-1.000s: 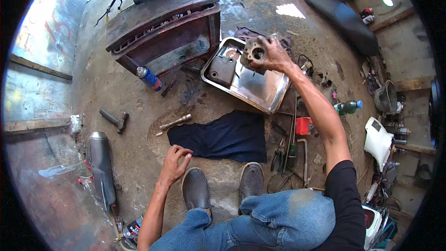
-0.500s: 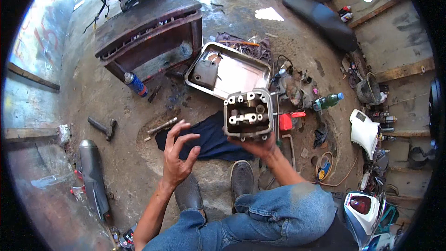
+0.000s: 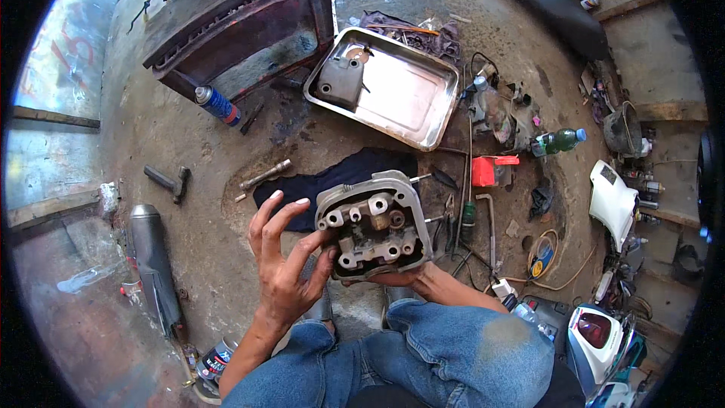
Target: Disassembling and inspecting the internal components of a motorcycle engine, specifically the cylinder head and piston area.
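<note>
A grey metal cylinder head, its inner side facing up, is held over the dark blue cloth. My right hand grips it from underneath, fingers mostly hidden. My left hand has thumb and forefinger on the part's left edge, other fingers raised and spread. Beyond them is a steel tray with a dark metal cover in it. A metal rod lies beside the cloth.
A wooden bench, spray can, hammer, exhaust muffler, black seat, red box, green bottle, white fairing, several tools and a white-red tail piece lie around.
The cylinder head came from over the tray toward me and was turned inner side up in my right hand. My left hand moved in to touch its left edge.
</note>
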Demonstrator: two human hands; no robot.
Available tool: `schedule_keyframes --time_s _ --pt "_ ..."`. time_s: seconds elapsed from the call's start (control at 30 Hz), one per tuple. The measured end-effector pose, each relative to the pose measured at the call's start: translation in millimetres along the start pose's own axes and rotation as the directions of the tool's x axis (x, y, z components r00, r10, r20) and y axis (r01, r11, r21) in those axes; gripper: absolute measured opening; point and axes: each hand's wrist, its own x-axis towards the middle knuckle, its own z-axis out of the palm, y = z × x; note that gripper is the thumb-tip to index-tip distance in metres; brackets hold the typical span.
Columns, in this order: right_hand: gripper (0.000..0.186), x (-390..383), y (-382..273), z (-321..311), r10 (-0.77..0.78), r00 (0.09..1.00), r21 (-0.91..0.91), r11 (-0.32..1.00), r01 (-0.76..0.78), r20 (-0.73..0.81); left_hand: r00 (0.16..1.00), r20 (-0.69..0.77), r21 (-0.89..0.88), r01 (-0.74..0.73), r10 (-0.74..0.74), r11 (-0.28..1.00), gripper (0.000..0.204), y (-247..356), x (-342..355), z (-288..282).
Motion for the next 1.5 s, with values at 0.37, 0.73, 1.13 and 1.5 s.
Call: schedule_keyframes --time_s 0.37,0.73,1.13,1.5 --pt "0.088 -11 4 -3 -0.038 0.999 -0.003 0.999 0.038 -0.012 0.997 -0.046 -0.051 -0.072 0.069 0.996 0.022 14 7 -8" --pt "0.088 0 4 -4 -0.046 0.999 -0.025 0.999 0.047 0.01 0.992 -0.118 0.011 0.037 -0.036 0.999 0.021 17 -5 -3" --pt "0.088 4 -3 -1 -0.088 0.995 -0.053 0.995 0.09 0.041 0.976 -0.197 -0.037 -0.103 0.094 0.994 0.024 11 -13 4" --pt "0.088 2 5 -2 -0.112 0.993 -0.048 0.992 0.114 0.045 0.984 -0.152 -0.01 -0.091 0.088 0.996 0.025 16 -1 2"
